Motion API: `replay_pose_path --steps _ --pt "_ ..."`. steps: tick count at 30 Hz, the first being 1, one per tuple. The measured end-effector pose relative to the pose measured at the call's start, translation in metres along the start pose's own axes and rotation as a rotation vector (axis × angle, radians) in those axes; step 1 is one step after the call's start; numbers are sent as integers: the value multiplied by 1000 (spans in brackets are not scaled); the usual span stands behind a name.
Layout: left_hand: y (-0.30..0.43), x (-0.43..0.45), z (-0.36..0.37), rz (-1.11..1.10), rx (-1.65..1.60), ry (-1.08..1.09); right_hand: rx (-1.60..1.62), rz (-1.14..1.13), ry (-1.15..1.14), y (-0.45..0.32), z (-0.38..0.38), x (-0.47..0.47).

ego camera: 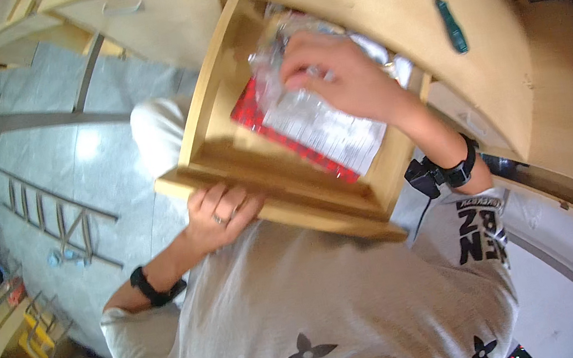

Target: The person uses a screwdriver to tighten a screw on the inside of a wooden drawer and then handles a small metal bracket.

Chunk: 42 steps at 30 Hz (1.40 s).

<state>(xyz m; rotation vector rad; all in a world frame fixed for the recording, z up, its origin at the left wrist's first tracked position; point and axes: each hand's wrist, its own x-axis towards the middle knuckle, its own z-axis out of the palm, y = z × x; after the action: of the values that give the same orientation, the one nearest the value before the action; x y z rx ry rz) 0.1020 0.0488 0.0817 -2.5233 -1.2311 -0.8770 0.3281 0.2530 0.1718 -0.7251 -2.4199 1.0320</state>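
Note:
A wooden drawer (pixel 205 102) is pulled out in front of my body. The fingers of my left hand (pixel 222 213) are hooked over the top of its front panel (pixel 320 218), near the left end. Inside the drawer, my right hand (pixel 341 79) has its fingers curled into a crinkled clear plastic bag (pixel 266 79). Beneath this hand lies a printed paper sheet (pixel 337 129), partly under clear plastic. A flat red patterned item (pixel 295 147) sticks out from below the sheet. My right hand hides part of the drawer's contents, and some of the plastic is blurred.
On the wooden desktop (pixel 493 76) beyond the drawer rests a screwdriver (pixel 449 24) with a green handle. A closed cabinet front (pixel 147 27) stands to the left. Metal furniture legs (pixel 60 224) and yellow-framed chairs (pixel 37 333) occupy the left side of the tiled floor (pixel 112 166).

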Motion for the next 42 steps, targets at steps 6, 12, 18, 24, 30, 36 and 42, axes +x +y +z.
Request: replay_pose_path --steps 6,12,18,24,30,36,42 --pt "7 -6 -3 -10 1 -2 -504 387 566 71 -93 -7" --pt "-2 1 9 -8 3 -19 -629 296 599 72 -94 -18" --pt "-7 14 10 -60 -24 -56 1 100 -145 -98 -23 -71" --pt "-12 30 27 -76 -122 -51 -121 157 -460 -94 76 -157" --pt "-13 34 31 -68 -125 -34 -148 321 -246 -53 136 -150" --pt "-19 67 -20 -70 -367 -289 175 185 -438 -77 85 -136" --pt "-60 132 -40 -467 -1326 -476 7 165 146 -105 -39 -60"
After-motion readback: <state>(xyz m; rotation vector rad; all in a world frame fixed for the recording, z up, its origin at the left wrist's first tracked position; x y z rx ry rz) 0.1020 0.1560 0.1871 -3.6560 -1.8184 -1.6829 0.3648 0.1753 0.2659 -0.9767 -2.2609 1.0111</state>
